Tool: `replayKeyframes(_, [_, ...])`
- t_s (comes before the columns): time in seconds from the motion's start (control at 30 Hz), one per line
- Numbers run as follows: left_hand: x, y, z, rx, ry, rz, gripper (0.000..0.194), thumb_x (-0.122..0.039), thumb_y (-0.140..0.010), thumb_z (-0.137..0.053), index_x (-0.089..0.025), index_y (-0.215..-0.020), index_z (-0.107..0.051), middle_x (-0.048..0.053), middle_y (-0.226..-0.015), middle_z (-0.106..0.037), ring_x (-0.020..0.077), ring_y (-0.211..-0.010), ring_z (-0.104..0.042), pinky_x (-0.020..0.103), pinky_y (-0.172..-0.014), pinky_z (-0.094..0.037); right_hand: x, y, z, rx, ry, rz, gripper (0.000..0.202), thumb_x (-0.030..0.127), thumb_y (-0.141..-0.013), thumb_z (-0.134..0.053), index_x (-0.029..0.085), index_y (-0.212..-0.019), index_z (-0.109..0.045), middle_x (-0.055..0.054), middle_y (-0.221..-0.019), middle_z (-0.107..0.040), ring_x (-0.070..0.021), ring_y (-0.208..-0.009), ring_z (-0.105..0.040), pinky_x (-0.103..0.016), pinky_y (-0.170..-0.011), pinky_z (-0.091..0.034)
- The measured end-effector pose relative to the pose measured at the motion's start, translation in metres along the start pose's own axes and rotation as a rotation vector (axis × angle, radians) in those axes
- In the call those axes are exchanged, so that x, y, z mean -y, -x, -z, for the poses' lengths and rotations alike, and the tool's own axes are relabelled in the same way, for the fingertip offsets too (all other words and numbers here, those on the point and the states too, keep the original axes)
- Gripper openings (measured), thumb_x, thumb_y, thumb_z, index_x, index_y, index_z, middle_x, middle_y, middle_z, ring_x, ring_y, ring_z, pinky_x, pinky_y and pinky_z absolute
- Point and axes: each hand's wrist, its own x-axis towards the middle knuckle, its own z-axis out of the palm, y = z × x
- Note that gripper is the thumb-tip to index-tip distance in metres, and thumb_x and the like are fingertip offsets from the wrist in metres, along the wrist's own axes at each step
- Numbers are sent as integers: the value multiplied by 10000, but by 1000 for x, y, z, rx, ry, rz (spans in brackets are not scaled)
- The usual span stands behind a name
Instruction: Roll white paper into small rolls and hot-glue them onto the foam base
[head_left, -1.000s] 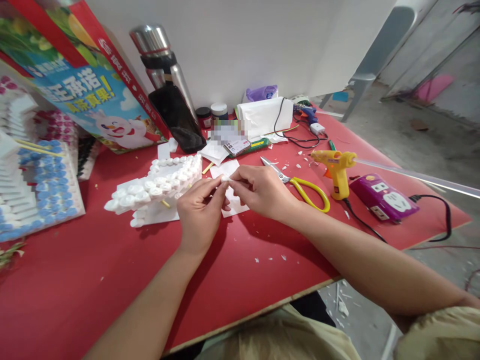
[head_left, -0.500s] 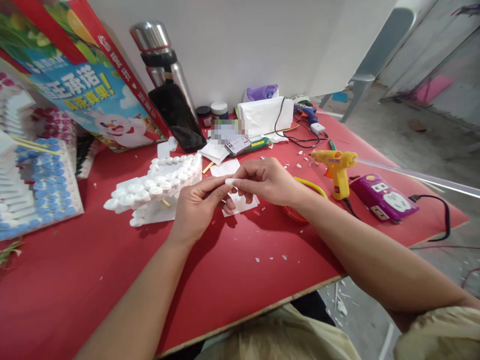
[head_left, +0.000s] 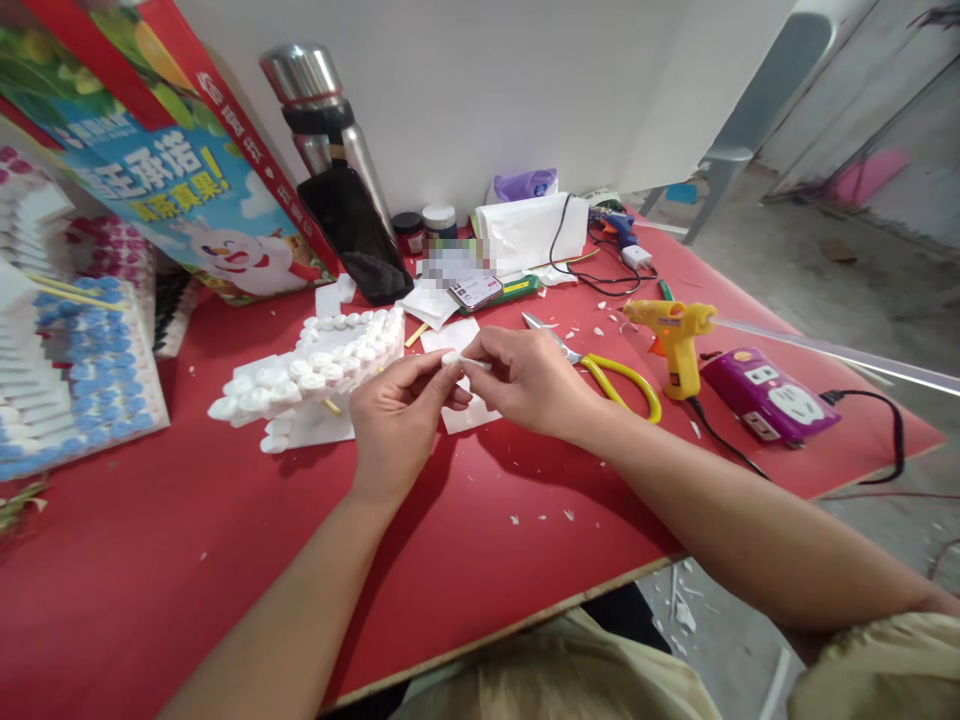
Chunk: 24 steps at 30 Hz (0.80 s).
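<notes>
White strip (head_left: 451, 358), held above the desk (head_left: 480, 540) between the two hands — the left hand (head_left: 394, 405) pinches one end between thumb and finger, the right hand (head_left: 529, 380) pinches the other. From the strip, a white knobbed model (head_left: 322, 372) sits at nine o'clock; scissors (head_left: 591, 366) lie at three — farther that way, a yellow glue gun (head_left: 679, 345) and a purple socket block (head_left: 772, 395).

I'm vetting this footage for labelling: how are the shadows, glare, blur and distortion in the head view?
Head view: soft shadows on the red table near the left hand and right hand; highlights on the steel bottle, whose lean may be wide-angle distortion; pixelation beside the phone lying flat; the pinched white piece lacks fine detail.
</notes>
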Motion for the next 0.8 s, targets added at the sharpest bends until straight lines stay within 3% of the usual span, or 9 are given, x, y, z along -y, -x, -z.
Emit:
replayKeyframes(0.13, [3, 0, -1, -32, -6, -6, 125, -263, -799, -805, -181, -893, -803, 9, -737, -754, 158, -590, -728, 282, -625, -631, -6, -1, 3, 96, -65, -2, 130, 220, -928, -570, 163, -855, -661, -3, -667, -639, -123, -610, -584, -236, -582, -353])
replayKeyframes(0.3, [1, 3, -1, -28, 13, -10, 126, -265, -794, -810, -190, -895, -805, 12, -798, -762, 160, -611, -738, 292, -633, -646, -9, -1, 5, 94, -134, -20, 119, 216, -927, -589, 155, -858, -664, 2, -658, -628, -115, -575, -569, -243, -558, -370])
replayKeyframes(0.57, [7, -6, 9, 209, 179, 95, 221, -306, -807, -813, -216, -1009, -809, 29, -824, -773, 176, -620, -749, 319, -646, -662, -15, -5, 14, 223, -453, -11, 182, 316, -935, -637, 160, -843, -650, 1, -707, -650, -99, -546, -596, -239, -526, -450])
replayKeyframes(0.8, [6, -7, 11, 183, 106, 21, 172, -302, -836, -782, -205, -977, -805, 30, -860, -772, 165, -629, -746, 293, -638, -648, -14, -6, 10, 124, -415, -167, 329, 459, -867, -724, 141, -801, -673, 8, -562, -625, -123, -471, -611, -246, -485, -463])
